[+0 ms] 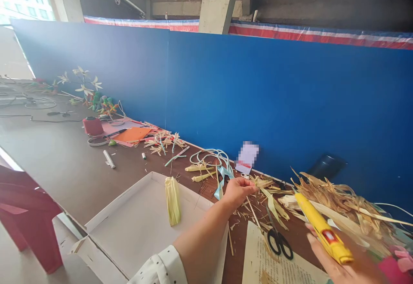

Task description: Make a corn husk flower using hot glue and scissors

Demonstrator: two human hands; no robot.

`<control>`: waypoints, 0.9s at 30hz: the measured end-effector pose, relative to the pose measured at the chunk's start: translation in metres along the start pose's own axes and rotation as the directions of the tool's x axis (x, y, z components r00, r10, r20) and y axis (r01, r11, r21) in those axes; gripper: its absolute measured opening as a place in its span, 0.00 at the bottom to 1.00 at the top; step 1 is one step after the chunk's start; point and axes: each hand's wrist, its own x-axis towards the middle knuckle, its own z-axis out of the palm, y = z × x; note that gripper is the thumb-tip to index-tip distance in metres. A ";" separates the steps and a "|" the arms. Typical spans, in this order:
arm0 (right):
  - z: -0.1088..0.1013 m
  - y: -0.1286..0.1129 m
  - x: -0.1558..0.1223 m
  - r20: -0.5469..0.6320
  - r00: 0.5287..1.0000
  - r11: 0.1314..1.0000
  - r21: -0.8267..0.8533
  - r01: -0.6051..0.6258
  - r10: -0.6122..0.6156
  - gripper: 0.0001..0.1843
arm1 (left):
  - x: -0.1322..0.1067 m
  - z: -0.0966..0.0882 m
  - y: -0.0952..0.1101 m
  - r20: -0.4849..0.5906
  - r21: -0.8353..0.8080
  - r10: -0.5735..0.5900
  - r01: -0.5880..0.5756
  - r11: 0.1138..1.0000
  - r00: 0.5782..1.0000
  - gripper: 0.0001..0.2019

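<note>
My left hand (238, 192) reaches over the table with thumb and forefinger pinched together on a strip of pale corn husk (272, 204). My right hand (332, 262), partly blurred at the lower right, is wrapped round a yellow hot glue gun (318, 223) with a red switch. Its nozzle points up and to the left, apart from my left hand. Below and between the hands lie black-handled scissors (280, 244), partly over a printed sheet (274, 267). A thin stick (254, 213) lies just below my left fingers.
A white shallow box (129, 232) holds a folded husk bundle (173, 202). Dried husks (348, 206) pile up at the right. Light blue ribbon (222, 180), a phone (248, 157) and husk flowers (164, 142) lie along the blue partition (274, 94). A red stool (29, 215) stands at left.
</note>
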 end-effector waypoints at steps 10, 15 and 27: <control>0.049 -0.085 0.026 0.112 0.974 0.903 0.366 -0.226 0.198 0.14 | 0.006 -0.002 0.001 -0.155 -0.044 0.020 -0.027 0.999 0.988 0.15; 0.056 -0.081 0.019 0.151 0.960 0.906 0.325 -0.273 0.235 0.15 | 0.007 -0.002 -0.002 -0.163 -0.019 0.030 -0.034 0.999 0.986 0.12; 0.055 -0.072 0.017 0.236 0.970 0.988 0.121 -0.092 0.062 0.22 | 0.008 0.000 -0.006 -0.116 -0.034 0.059 -0.063 0.997 0.992 0.12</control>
